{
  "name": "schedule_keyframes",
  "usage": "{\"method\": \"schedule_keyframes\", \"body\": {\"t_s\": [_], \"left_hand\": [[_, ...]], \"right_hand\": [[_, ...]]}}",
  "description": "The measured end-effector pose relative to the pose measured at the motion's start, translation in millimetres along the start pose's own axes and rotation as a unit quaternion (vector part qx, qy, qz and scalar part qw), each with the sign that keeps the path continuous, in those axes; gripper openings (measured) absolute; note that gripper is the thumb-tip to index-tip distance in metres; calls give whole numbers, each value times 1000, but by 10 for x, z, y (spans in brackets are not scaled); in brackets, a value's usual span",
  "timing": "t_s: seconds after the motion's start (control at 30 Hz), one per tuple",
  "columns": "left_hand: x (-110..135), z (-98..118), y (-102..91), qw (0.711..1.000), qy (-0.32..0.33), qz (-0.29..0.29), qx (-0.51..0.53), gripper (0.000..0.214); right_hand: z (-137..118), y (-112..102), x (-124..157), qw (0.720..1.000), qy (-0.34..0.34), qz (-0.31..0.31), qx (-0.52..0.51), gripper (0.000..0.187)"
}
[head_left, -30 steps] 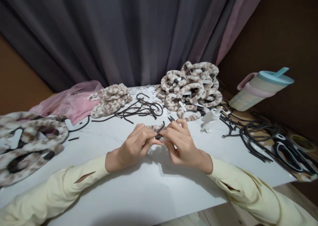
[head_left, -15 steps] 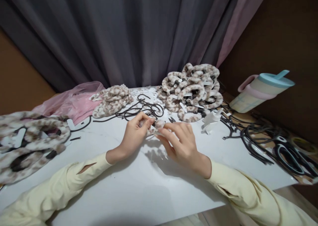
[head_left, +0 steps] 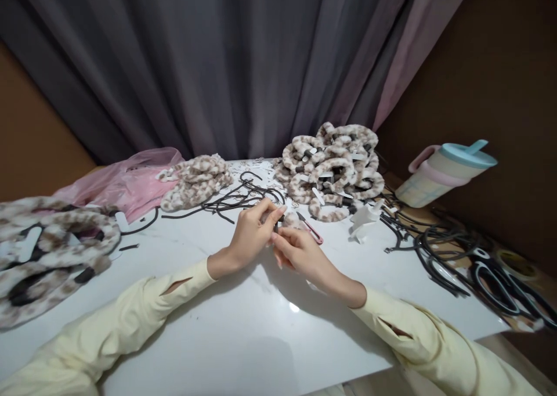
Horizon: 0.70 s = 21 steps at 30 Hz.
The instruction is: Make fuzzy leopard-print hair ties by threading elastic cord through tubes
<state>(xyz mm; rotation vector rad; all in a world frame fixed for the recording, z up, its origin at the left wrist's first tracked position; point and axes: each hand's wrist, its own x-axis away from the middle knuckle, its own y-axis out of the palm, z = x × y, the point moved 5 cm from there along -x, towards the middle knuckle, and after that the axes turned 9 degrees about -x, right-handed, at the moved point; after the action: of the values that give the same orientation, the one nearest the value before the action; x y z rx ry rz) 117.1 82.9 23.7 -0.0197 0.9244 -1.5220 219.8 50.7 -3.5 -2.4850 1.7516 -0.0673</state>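
My left hand point(head_left: 253, 231) and my right hand point(head_left: 298, 252) meet over the middle of the white table point(head_left: 243, 326). Between their fingertips they pinch a small fluffy leopard-print hair tie point(head_left: 289, 219) with a dark elastic end. Both hands are closed on it, the left from the left side, the right from below and to the right. Red-handled thread snips point(head_left: 312, 231) lie on the table just beyond my right fingers. I cannot tell whether they touch the hand. Both sleeves are pale yellow.
Heaps of fluffy hair ties sit at the back centre point(head_left: 335, 166), back left point(head_left: 195, 178) and far left point(head_left: 52, 251). A pink plastic bag point(head_left: 126, 178), loose black elastic cords point(head_left: 243, 195), a lidded cup point(head_left: 444, 166), more cords point(head_left: 435, 239) and black scissors point(head_left: 500, 280) lie around.
Both hands moved away from me and slightly left with the hair tie, then drew close together. The red-handled snips now show beside my right hand.
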Motion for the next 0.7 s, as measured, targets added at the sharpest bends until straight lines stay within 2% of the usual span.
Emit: {"method": "schedule_keyframes", "body": {"t_s": [0.07, 0.13, 0.23, 0.33, 0.43, 0.5, 0.6, 0.7], "left_hand": [[-18, 29, 10, 992, 106, 21, -62, 26], [-18, 49, 36, 973, 198, 28, -115, 27], [-20, 46, 77, 954, 259, 6, -152, 30], [-42, 15, 100, 953, 250, -30, -167, 30], [-60, -40, 121, 958, 216, -62, -179, 28], [-58, -68, 134, 963, 192, -75, -175, 27], [-38, -80, 157, 973, 148, -102, -145, 26], [-21, -73, 156, 983, 91, -118, -103, 24]], "right_hand": [[-48, -38, 12, 1000, -16, 8, 5, 38], [-58, -59, 13, 1000, 0, -6, 18, 35], [-36, -87, 0, 998, 47, -32, 31, 31], [-62, -149, -14, 990, 27, -27, 137, 29], [-114, -239, -12, 957, -40, 7, 288, 29], [-118, -306, -13, 936, -71, 28, 344, 26], [-93, -411, -41, 919, -102, 65, 376, 23], [-63, -476, -91, 926, -121, 87, 347, 25]]}}
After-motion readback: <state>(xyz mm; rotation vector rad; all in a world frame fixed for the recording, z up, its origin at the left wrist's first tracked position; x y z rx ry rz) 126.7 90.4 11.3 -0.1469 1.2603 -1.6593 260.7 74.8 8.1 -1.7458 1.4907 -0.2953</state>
